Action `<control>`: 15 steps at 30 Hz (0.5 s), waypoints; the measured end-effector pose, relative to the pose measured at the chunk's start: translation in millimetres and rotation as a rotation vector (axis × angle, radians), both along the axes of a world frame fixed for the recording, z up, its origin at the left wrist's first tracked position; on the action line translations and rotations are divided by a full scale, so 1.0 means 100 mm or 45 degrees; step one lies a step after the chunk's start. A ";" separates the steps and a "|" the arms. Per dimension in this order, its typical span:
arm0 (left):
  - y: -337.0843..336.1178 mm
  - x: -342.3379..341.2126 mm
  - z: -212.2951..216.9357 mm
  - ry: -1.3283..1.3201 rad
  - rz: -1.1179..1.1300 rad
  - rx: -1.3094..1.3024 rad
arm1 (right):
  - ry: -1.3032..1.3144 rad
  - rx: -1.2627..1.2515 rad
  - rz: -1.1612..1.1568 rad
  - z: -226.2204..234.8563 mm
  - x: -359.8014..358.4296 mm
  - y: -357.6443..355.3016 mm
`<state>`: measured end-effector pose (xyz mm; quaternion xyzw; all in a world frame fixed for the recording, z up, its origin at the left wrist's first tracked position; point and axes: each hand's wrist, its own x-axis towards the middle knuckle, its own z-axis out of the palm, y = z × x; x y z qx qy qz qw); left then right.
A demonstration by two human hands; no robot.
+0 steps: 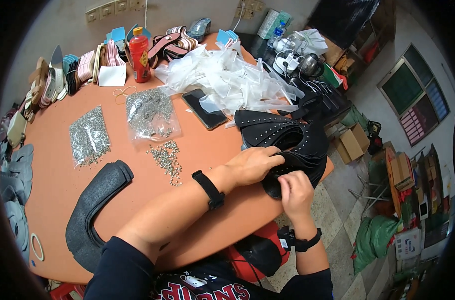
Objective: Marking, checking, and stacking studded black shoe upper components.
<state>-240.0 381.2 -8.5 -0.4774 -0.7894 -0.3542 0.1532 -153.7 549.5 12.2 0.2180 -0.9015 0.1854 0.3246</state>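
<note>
Straps (pixel 282 137), black and studded, lie stacked at the bench (pixel 52 185) edge, left hand (pixel 255 164) flat on them with fingers spread, right hand (pixel 295 190) pinching one edge; probably best to press the stack firmly while peeling just one.

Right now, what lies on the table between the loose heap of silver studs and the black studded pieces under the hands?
In the head view, only the left hand and its forearm cross bare orange table between the loose studs and the black studded pieces.
</note>
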 end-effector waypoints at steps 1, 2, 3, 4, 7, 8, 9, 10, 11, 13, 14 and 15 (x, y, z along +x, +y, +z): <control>-0.01 0.02 0.02 -0.039 -0.042 0.016 | 0.004 -0.075 -0.034 0.02 -0.02 0.02; -0.01 0.03 0.03 -0.079 -0.083 0.032 | 0.008 -0.150 -0.068 0.05 -0.03 0.04; -0.01 0.03 0.04 -0.073 -0.085 0.046 | 0.026 -0.175 -0.070 0.08 -0.05 0.06; -0.02 0.02 0.05 -0.073 -0.086 0.047 | 0.025 -0.174 -0.071 0.12 -0.06 0.07; -0.03 0.00 0.06 -0.071 -0.120 0.005 | 0.071 -0.280 -0.026 0.14 -0.10 0.11; 0.00 -0.01 0.02 -0.079 -0.080 0.009 | 0.071 -0.278 -0.028 0.13 -0.08 0.10; 0.01 0.00 0.04 -0.087 -0.036 0.009 | 0.045 -0.416 -0.053 0.10 -0.04 0.07; 0.01 0.01 0.05 -0.089 -0.034 0.007 | 0.019 -0.553 -0.079 0.07 -0.01 0.05; 0.02 0.03 0.06 -0.160 -0.004 0.050 | -0.009 -0.391 -0.028 0.00 -0.02 0.12; 0.02 0.05 0.08 -0.230 0.017 0.098 | -0.185 -0.029 0.004 0.01 0.03 0.12; 0.03 0.04 0.05 -0.291 0.009 0.135 | -0.229 0.166 -0.018 0.01 0.05 0.08; 0.04 0.03 0.04 -0.351 -0.001 0.172 | -0.286 0.195 -0.075 -0.03 0.07 0.08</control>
